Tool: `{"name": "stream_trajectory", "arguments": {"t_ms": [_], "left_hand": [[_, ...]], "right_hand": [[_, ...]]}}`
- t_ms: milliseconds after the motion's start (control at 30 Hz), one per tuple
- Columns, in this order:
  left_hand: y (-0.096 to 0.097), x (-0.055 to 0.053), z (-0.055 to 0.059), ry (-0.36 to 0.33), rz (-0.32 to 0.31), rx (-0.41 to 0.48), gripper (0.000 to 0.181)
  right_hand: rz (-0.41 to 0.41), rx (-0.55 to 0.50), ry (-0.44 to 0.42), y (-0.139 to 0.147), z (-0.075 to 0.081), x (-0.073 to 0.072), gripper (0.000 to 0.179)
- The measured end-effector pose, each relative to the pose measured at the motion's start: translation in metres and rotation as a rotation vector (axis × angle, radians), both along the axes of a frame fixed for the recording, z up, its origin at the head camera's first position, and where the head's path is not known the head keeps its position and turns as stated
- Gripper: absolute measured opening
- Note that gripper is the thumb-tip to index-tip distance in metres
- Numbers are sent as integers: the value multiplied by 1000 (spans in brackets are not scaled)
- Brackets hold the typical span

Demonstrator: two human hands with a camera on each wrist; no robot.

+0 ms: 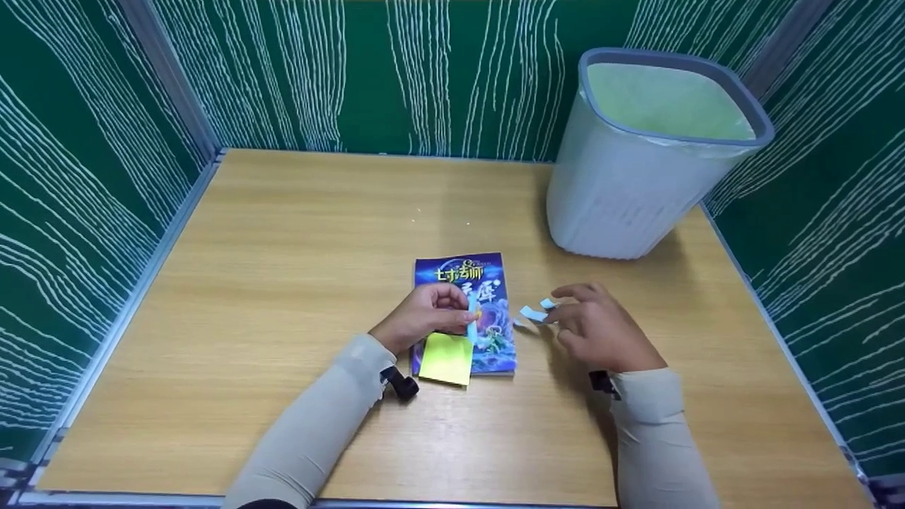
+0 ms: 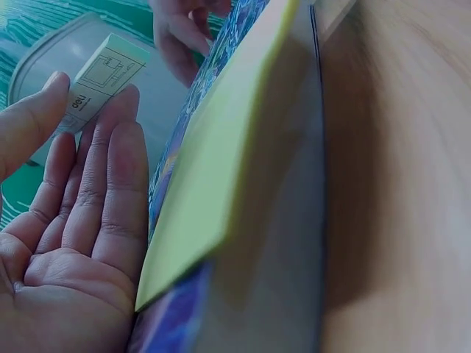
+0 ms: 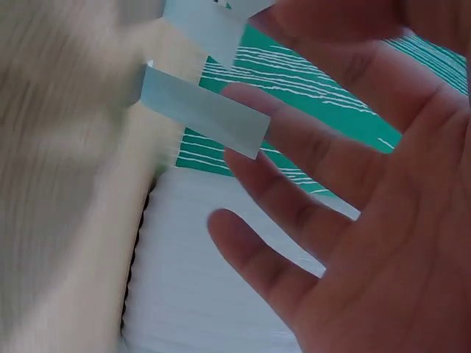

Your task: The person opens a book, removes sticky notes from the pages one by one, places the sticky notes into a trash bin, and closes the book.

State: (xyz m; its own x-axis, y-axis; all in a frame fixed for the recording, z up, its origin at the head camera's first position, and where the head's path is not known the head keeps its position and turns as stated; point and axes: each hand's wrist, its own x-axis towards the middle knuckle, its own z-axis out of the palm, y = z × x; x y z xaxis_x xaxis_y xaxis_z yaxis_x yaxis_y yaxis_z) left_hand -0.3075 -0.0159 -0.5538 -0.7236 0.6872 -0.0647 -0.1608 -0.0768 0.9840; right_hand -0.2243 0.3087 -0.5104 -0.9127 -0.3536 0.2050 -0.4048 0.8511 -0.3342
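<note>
My left hand (image 1: pixel 442 309) pinches a narrow light blue strip (image 1: pixel 471 317) between thumb and fingers, over a book (image 1: pixel 499 360) with a colourful purple-blue cover. In the left wrist view, it shows as a small slim block (image 2: pixel 103 79) printed "deli" and a line drawing. A yellow sticky note pad (image 1: pixel 445 358) lies on the book's lower left corner, partly past its front edge. Right of the book, my right hand (image 1: pixel 601 326) has its fingers spread at several light blue paper scraps (image 1: pixel 532 314). One folded scrap (image 3: pixel 202 110) overlaps its fingertips in the right wrist view.
A white bin (image 1: pixel 615 191) with a grey rim and pale green liner stands at the back right of the wooden table (image 1: pixel 304 247). Tiny crumbs (image 1: pixel 468 224) lie behind the book. Green panels with white lines (image 1: pixel 417 78) enclose the back and sides.
</note>
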Motion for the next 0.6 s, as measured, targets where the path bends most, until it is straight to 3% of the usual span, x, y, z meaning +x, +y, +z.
{"name": "stream_trajectory", "arguments": {"t_ms": [200,400,600], "left_hand": [[0,1,0,2,-14,19,28],[0,2,-1,1,-16,19,27],[0,2,2,2,-20,16,28]], "right_hand": [[15,-28,30,-1,-1,0,20],[17,-2,68,-5,-3,-1,14],[16,96,-16,-23,-7,-2,17]]}}
